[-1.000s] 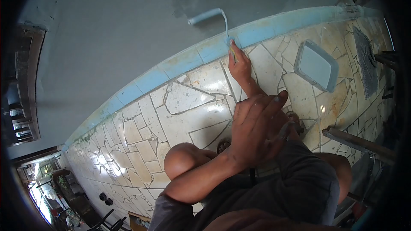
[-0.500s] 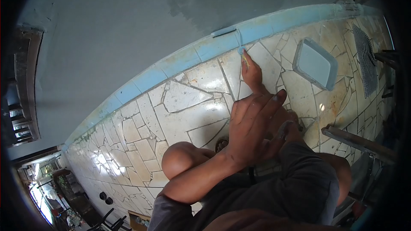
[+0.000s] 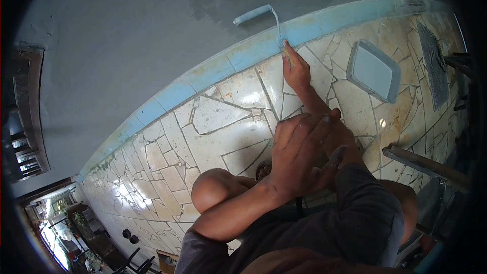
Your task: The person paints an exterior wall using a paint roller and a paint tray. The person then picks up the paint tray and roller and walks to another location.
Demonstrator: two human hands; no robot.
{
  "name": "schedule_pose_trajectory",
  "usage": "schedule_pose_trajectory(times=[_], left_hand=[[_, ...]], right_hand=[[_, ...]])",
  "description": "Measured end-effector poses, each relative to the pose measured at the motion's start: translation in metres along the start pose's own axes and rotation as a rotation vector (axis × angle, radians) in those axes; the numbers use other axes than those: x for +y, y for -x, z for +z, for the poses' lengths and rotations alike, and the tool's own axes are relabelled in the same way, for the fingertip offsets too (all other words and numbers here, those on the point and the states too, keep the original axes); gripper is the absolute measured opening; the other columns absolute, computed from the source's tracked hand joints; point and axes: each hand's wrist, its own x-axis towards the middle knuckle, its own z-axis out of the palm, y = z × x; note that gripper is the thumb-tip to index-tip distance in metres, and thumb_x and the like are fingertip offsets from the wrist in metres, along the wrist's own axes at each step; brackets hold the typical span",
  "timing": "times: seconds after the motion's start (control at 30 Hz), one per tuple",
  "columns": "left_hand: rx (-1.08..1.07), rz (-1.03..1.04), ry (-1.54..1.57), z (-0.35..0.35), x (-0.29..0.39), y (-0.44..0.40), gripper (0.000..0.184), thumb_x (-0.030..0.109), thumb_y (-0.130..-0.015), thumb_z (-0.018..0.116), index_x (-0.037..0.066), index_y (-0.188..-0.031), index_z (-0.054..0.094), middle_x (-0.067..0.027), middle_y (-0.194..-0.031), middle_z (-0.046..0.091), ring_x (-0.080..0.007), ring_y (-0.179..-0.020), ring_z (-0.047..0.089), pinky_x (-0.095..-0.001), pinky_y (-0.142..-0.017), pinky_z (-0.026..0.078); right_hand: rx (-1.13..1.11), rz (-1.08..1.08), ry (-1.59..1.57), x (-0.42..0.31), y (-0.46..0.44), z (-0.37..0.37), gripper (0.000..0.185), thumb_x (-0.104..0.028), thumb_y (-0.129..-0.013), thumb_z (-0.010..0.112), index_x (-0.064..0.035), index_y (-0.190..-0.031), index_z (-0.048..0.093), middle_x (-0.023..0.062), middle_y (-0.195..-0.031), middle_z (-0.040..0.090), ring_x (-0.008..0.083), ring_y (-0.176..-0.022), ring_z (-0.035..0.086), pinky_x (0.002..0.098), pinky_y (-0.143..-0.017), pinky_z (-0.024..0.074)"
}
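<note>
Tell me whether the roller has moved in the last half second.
Yes, up the wall: the roller lay along the upper edge of the blue tiles; now bare wall shows between them.

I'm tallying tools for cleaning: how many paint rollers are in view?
1: the paint roller, held in the right hand, its head at the grey wall above the blue skirting tiles. More may be hidden.

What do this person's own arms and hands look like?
Both the left hand and the right hand are ungloved, with no watch or bracelet visible at either wrist. The left fingertips carry pale greyish smudges. The forearms are uncovered, emerging from loose dark grey sleeves.
</note>
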Motion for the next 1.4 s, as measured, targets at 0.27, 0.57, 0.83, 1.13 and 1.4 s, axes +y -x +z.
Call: schedule_pose_trajectory(times=[0.27, 0.57, 0.83, 1.13, 1.4], left_hand=[[0.027, 0.007, -0.021, -0.010, 0.003, -0.001, 0.078, 0.012, -0.078, 0.088, 0.001, -0.147, 0.053, -0.0156, -0.117, 0.073, -0.0328, -0.102, 0.067, -0.0450, -0.093, 0.049], [0.036, 0.021, 0.000, -0.006, 0.001, 0.002, 0.078, 0.012, -0.078, 0.087, 0.000, -0.147, 0.054, -0.0156, -0.118, 0.073, -0.0329, -0.102, 0.066, -0.0447, -0.092, 0.049], [0.037, 0.017, -0.033, -0.013, 0.005, 0.001, 0.079, 0.012, -0.078, 0.088, 0.002, -0.148, 0.053, -0.0151, -0.118, 0.073, -0.0321, -0.103, 0.066, -0.0439, -0.091, 0.049], [0.037, 0.021, -0.010, -0.009, 0.010, 0.004, 0.078, 0.010, -0.074, 0.089, 0.002, -0.145, 0.056, -0.0146, -0.119, 0.071, -0.0342, -0.104, 0.065, -0.0448, -0.092, 0.050], [0.091, 0.033, 0.035, -0.020, 0.012, 0.007, 0.073, 0.012, -0.080, 0.085, 0.002, -0.148, 0.060, -0.0118, -0.118, 0.067, -0.0299, -0.106, 0.063, -0.0416, -0.091, 0.047]], right_hand=[[-0.147, 0.121, 0.087, 0.027, 0.048, 0.008, 0.056, -0.012, -0.100, 0.071, -0.0195, -0.154, 0.059, 0.0183, -0.101, 0.077, 0.0391, -0.091, 0.075, 0.0474, -0.077, 0.0612], [0.069, -0.056, -0.021, -0.014, -0.012, 0.006, 0.056, -0.008, -0.099, 0.071, -0.0181, -0.153, 0.061, 0.0172, -0.103, 0.077, 0.0397, -0.092, 0.075, 0.0484, -0.079, 0.0612], [-0.146, 0.124, 0.067, 0.020, 0.041, 0.013, 0.058, -0.010, -0.098, 0.070, -0.0193, -0.154, 0.058, 0.0172, -0.111, 0.077, 0.0415, -0.096, 0.075, 0.0494, -0.080, 0.0618], [-0.190, 0.183, 0.068, 0.013, 0.059, 0.011, 0.057, -0.015, -0.102, 0.067, -0.0234, -0.157, 0.055, 0.0198, -0.102, 0.077, 0.0446, -0.093, 0.074, 0.0541, -0.079, 0.0600], [-0.324, 0.364, 0.064, -0.039, 0.070, 0.033, 0.050, -0.016, -0.105, 0.064, -0.0207, -0.154, 0.058, 0.0235, -0.112, 0.077, 0.0473, -0.101, 0.073, 0.0532, -0.084, 0.0584]])
